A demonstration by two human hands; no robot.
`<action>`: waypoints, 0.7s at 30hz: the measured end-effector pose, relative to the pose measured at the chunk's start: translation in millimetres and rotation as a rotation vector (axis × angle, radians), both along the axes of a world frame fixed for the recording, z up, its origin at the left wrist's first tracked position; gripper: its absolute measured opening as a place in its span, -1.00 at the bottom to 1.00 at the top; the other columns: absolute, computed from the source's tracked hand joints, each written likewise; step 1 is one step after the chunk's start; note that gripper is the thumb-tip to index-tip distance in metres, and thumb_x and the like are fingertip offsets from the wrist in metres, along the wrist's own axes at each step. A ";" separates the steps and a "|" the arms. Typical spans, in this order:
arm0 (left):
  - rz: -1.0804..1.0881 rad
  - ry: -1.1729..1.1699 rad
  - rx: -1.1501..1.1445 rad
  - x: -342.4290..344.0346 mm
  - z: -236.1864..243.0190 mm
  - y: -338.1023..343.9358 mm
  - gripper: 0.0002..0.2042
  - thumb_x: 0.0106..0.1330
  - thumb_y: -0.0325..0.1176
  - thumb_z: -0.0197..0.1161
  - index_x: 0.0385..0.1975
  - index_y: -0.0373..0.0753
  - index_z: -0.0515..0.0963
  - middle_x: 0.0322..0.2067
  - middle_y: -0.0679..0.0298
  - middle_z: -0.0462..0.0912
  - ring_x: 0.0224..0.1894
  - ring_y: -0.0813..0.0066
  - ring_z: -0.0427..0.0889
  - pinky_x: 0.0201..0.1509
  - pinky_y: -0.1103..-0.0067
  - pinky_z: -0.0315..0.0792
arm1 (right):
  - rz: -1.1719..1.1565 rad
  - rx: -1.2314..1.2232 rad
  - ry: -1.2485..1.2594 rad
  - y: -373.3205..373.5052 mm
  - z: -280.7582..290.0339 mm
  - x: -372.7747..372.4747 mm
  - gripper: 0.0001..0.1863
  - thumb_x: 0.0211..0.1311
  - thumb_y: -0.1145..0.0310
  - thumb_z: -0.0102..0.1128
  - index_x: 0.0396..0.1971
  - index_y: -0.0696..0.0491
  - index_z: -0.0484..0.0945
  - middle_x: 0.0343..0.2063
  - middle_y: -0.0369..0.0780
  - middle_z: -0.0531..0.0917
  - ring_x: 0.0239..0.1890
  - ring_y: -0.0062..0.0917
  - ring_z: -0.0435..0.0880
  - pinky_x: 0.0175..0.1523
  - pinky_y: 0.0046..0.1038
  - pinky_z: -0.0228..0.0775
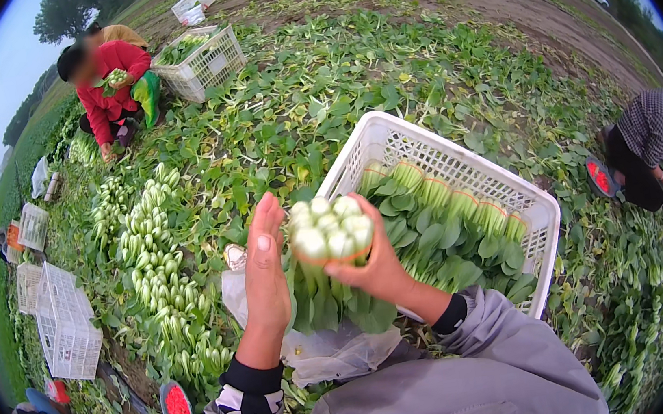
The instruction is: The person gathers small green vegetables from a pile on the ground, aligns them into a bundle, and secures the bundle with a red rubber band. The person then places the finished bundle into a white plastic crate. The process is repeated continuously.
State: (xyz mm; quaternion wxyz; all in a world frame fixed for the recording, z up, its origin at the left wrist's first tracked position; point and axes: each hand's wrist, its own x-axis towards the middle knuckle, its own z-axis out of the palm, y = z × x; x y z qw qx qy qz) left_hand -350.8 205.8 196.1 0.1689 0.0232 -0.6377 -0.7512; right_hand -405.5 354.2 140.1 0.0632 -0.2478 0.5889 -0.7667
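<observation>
A bunch of bok choy (331, 227) is held upright before me, pale stem ends on top and green leaves hanging below. An orange band circles its stems. My right hand (377, 261) grips the bunch from the right, thumb across the front near the band. Along the other side, my left hand (266, 267) is upright with its fingers stretched out flat; whether its palm touches the stems I cannot tell. Just right of them, a white plastic crate (465, 161) contains banded bok choy bunches (441, 231), their stems toward the far wall.
Loose bok choy (160, 267) lies in a long row to the left. A basin of small red pieces (178, 408) sits at lower left, near stacked white crates (67, 327). One person in red (116, 76) crouches at far left beside a filled crate (209, 64); another (647, 138) crouches right.
</observation>
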 end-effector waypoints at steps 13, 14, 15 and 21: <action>0.433 -0.506 0.130 118.8 -134.0 -129.1 -0.59 0.33 -0.30 0.13 0.15 -0.26 0.32 0.06 0.19 0.45 0.06 0.38 0.47 0.17 0.49 0.30 | -0.914 0.326 -0.538 13.0 -180.5 -251.2 0.10 -0.11 0.11 0.45 0.28 0.32 -0.08 0.13 0.09 0.32 0.16 -0.17 0.35 0.23 -0.31 0.19; 0.462 -0.541 0.135 127.6 -144.0 -131.6 -0.60 0.33 -0.30 0.13 0.14 -0.26 0.33 0.05 0.21 0.47 0.04 0.41 0.48 0.13 0.51 0.32 | -0.950 0.452 -0.544 10.3 -188.0 -254.1 0.17 -0.17 0.09 0.48 0.28 0.35 -0.12 0.17 0.15 0.24 0.20 -0.10 0.28 0.28 -0.29 0.12; 0.492 -0.577 0.141 136.3 -153.5 -133.6 -0.60 0.32 -0.31 0.14 0.13 -0.25 0.34 0.03 0.23 0.49 0.01 0.45 0.49 0.09 0.53 0.34 | -0.983 0.580 -0.547 7.0 -193.1 -254.9 0.24 -0.22 0.06 0.51 0.28 0.38 -0.16 0.21 0.22 0.16 0.25 -0.02 0.21 0.33 -0.26 0.06; 0.569 -0.652 0.304 176.7 -191.7 -133.2 -0.64 0.33 -0.38 0.11 0.12 -0.22 0.36 0.03 0.22 0.50 -0.04 0.45 0.53 0.02 0.52 0.40 | -0.940 0.570 -0.413 8.3 -205.7 -253.0 0.25 -0.21 0.11 0.50 0.30 0.36 -0.23 0.22 0.25 0.13 0.30 0.02 0.10 0.36 -0.20 -0.02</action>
